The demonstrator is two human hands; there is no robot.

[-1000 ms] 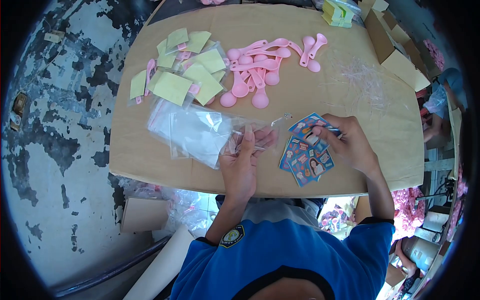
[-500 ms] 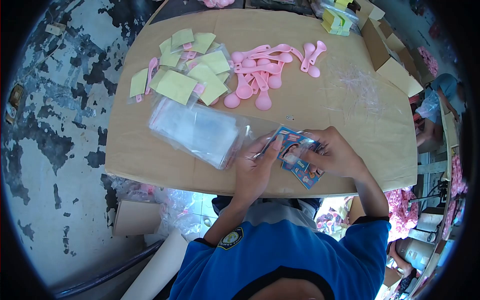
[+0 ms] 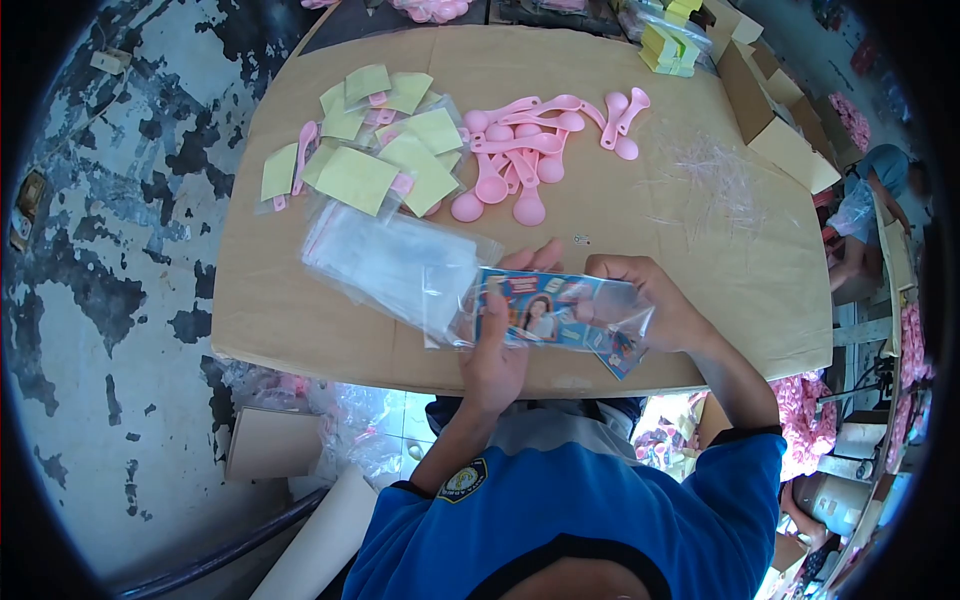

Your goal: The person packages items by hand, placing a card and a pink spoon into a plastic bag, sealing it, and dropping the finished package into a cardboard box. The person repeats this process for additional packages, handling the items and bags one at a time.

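Note:
My left hand (image 3: pixel 497 345) grips a clear plastic bag (image 3: pixel 470 300) from below, thumb on top. A blue printed card (image 3: pixel 538 310) with a picture on it lies inside the bag. My right hand (image 3: pixel 645 305) pinches the bag's right end and the card. Under my right hand more blue cards (image 3: pixel 622 352) lie on the table. A stack of empty clear bags (image 3: pixel 385 255) lies just left of my hands.
The brown table (image 3: pixel 300 330) carries a heap of pink spoons (image 3: pixel 525 150), bagged spoons with yellow-green cards (image 3: pixel 380 160), loose clear ties (image 3: pixel 715 175) and a yellow card stack (image 3: pixel 668 48). Cardboard boxes (image 3: pixel 775 110) stand at right. Another person (image 3: pixel 880 190) sits beyond them.
My right hand has brought a blue card from the pile leftward, and it now sits inside the clear bag held in my left hand. Both hands lifted the bag slightly.

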